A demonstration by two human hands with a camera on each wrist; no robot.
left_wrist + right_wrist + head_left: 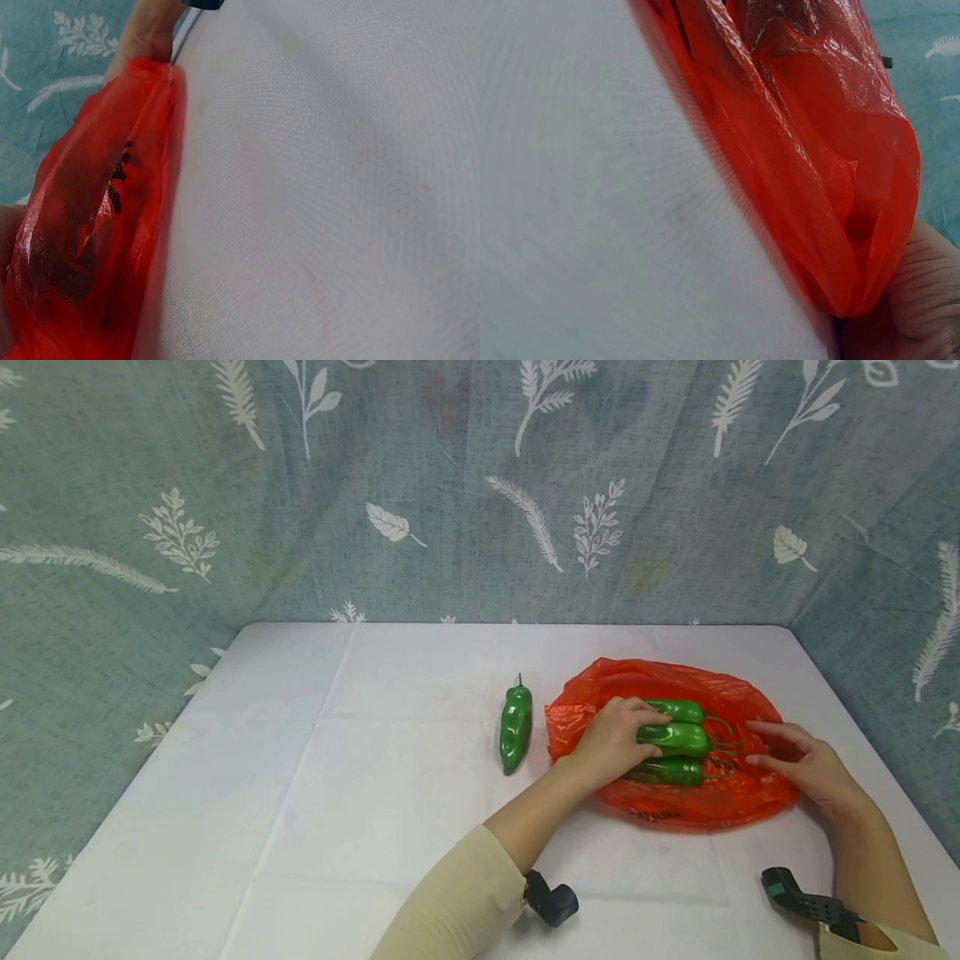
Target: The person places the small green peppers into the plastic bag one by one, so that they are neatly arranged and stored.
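A red plastic bag (pixel 697 814) lies spread on the right of the table, with several long green peppers (pixel 678 739) side by side in its opening, stems to the right. My left hand (pixel 618 735) reaches over the bag's left side and grips the middle pepper between thumb and fingers. At the bag's right rim, my right hand (pixel 817 768) has its thumb and fingers apart, their tips over the red plastic near the stems. The left wrist view shows the bag's side (pixel 97 225) with dark print; in the right wrist view the bag (pixel 840 150) hides most of the right hand.
One more green pepper (pixel 516 729) lies on the white-covered table (pixel 397 793), left of the bag, its stem pointing away. A grey-green leaf-patterned cloth (pixel 450 527) hangs behind and at both sides. Dark wrist cameras (pixel 553 902) sit by the sleeves.
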